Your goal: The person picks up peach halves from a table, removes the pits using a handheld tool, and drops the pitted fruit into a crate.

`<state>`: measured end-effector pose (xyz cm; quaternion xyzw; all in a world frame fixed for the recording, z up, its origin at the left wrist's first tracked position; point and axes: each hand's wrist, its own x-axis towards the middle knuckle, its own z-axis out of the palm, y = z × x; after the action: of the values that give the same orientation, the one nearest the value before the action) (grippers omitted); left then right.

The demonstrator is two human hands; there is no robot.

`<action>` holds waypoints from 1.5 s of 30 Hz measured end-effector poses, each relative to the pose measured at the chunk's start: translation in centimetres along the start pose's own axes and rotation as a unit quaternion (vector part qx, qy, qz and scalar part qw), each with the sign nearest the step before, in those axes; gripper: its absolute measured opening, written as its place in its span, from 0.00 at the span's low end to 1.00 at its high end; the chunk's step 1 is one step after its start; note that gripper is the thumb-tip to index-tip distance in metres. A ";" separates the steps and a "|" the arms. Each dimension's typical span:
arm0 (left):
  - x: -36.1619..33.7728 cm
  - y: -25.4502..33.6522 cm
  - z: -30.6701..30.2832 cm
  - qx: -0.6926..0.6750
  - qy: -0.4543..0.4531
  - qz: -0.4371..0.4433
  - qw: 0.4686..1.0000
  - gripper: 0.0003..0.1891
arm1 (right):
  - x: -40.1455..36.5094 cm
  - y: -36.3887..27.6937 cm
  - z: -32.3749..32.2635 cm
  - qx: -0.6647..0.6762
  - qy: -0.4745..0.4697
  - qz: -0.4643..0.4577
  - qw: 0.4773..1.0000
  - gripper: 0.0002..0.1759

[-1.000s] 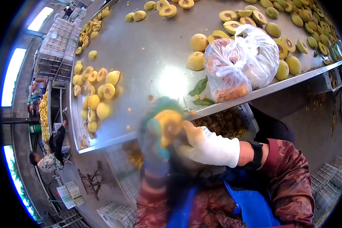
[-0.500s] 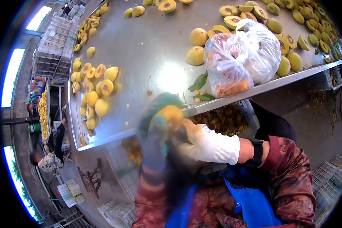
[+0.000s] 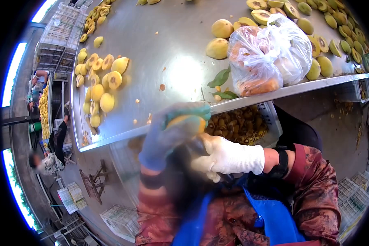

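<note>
My left hand (image 3: 164, 131), in a blue-grey and green glove, is blurred by motion. Its fingers wrap around a yellow peach (image 3: 190, 122) near the table's front edge. Just below and to the right, my right hand (image 3: 217, 156) wears a white knit glove. Its fingers are curled, with the thumb side close to the peach. A dark blurred shape lies between the hands, and what the right hand grips cannot be made out. Under the table edge, a white crate (image 3: 274, 123) holds brown and yellow peach scraps (image 3: 238, 128).
On the metal table (image 3: 151, 69) lie peach halves (image 3: 112, 80) at left and more peaches (image 3: 324, 65) at right. A plastic bag (image 3: 270, 55) sits near the front edge beside green leaves (image 3: 219, 78). Stacked crates (image 3: 61, 33) and other people (image 3: 51, 164) are at far left.
My left hand has turned, and its fingers now cover more of the peach's top. The right hand has shifted slightly right and down. The view has tilted a little.
</note>
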<state>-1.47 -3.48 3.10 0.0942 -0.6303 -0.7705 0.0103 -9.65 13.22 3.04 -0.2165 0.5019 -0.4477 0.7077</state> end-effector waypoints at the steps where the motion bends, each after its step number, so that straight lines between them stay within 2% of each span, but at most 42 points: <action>1: -0.1 0.0 -0.1 -0.001 0.000 -0.016 1.000 0.19 | -0.2 -0.3 0.1 -0.032 0.019 0.007 0.999 0.24; 4: -0.2 -0.1 -0.2 -0.011 0.007 -0.040 0.999 0.19 | -0.4 -0.8 -0.1 0.029 -0.026 0.025 0.999 0.15; 7: -0.5 0.0 0.4 -0.031 0.022 -0.014 0.999 0.22 | -0.3 0.2 -0.3 0.185 -0.150 -0.005 0.971 0.07; 9: -0.7 0.1 0.8 -0.044 0.022 0.019 0.999 0.27 | -0.7 0.1 -0.4 0.235 -0.189 -0.016 0.953 0.09; 12: -1.0 -0.2 1.7 -0.072 0.058 0.036 0.995 0.30 | -1.1 -0.1 -0.5 0.311 -0.237 -0.017 0.920 0.08; 14: -0.8 -0.5 2.0 -0.133 0.049 0.052 0.989 0.32 | -1.3 -0.3 -0.4 0.341 -0.254 -0.022 0.905 0.08; 15: -0.6 -0.6 2.1 -0.163 0.043 0.061 0.984 0.33 | -1.2 -0.4 -0.5 0.311 -0.238 -0.027 0.920 0.07; 17: -0.1 -1.2 2.1 -0.161 0.088 0.077 0.980 0.33 | -0.8 -1.1 -0.6 0.247 -0.206 -0.036 0.946 0.07; 19: 0.3 -1.5 2.1 -0.113 0.139 0.091 0.980 0.33 | -1.4 -2.9 0.0 0.018 -0.044 -0.018 0.999 0.10; 20: 0.4 -1.5 2.2 -0.066 0.168 0.094 0.979 0.33 | -0.6 -1.1 0.2 -0.170 0.087 -0.111 0.975 0.14; 21: 0.4 -1.6 2.1 -0.020 0.197 0.097 0.975 0.33 | 0.1 0.3 0.2 -0.240 0.122 -0.164 0.949 0.14; 23: 0.7 -1.2 1.7 -0.036 0.232 0.108 0.966 0.32 | 0.7 1.2 0.2 -0.371 0.188 -0.265 0.870 0.15; 24: 0.5 -0.6 2.0 -0.129 0.241 0.104 0.956 0.30 | 0.3 1.2 -0.5 -0.448 0.147 -0.201 0.859 0.09; 25: 0.3 0.2 2.1 -0.220 0.249 0.100 0.938 0.29 | 0.4 1.5 -1.3 -0.502 0.116 -0.188 0.836 0.05; 27: -1.0 0.0 0.2 -0.135 0.289 0.134 0.938 0.29 | 1.1 3.3 -2.2 -0.653 0.118 -0.136 0.736 0.06; 29: -3.2 -0.2 -1.9 -0.058 0.319 0.186 0.928 0.31 | 2.7 8.3 -4.3 -0.776 0.059 0.008 0.628 0.08; 30: -5.5 -0.8 -4.5 -0.011 0.354 0.137 0.925 0.29 | 2.6 8.3 -4.5 -0.774 0.046 0.022 0.631 0.09; 31: -7.8 2.0 -4.2 0.032 0.373 0.073 0.924 0.28 | 2.6 8.1 -4.4 -0.771 0.032 0.036 0.635 0.09; 32: -10.9 1.5 -7.2 0.216 0.369 0.043 0.903 0.26 | 2.1 7.7 -4.1 -0.769 0.078 -0.032 0.634 0.09; 33: -13.8 1.1 -10.2 0.391 0.365 0.016 0.845 0.25 | 2.2 6.7 -4.0 -0.726 0.081 -0.034 0.682 0.09; 34: -15.9 1.2 -12.5 0.499 0.332 -0.079 0.796 0.25 | 1.7 5.7 -3.6 -0.715 0.085 -0.051 0.692 0.09; 35: -16.0 2.0 -12.7 0.603 0.338 -0.147 0.708 0.26 | 1.3 5.2 -3.3 -0.703 0.089 -0.066 0.703 0.09; 37: -16.0 3.6 -12.9 0.762 0.328 -0.272 0.489 0.27 | 1.8 6.6 -3.5 -0.721 0.078 -0.083 0.684 0.09; 38: -15.6 4.1 -13.9 0.783 0.296 -0.176 0.517 0.30 | 2.0 7.0 -3.4 -0.731 0.073 -0.090 0.673 0.08; 41: -11.3 2.5 -20.0 0.544 0.444 -0.065 0.709 0.32 | 2.3 6.2 -2.6 -0.728 0.063 -0.090 0.677 0.08; 42: -9.2 2.0 -21.3 0.583 0.438 -0.025 0.684 0.32 | 0.7 0.6 -0.1 -0.773 0.006 -0.097 0.627 0.09; 43: -7.1 1.5 -22.4 0.619 0.431 0.015 0.656 0.32 | 0.4 -0.8 0.4 -0.767 -0.009 -0.110 0.632 0.10; 45: -4.1 0.9 -25.5 0.602 0.392 -0.109 0.687 0.36 | 0.6 -2.4 0.6 -0.753 -0.039 -0.135 0.643 0.11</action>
<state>6.52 -27.80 -0.25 0.4419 -0.8825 -0.1139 0.1136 -10.04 11.44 4.83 -0.7572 0.6032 0.0032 0.2506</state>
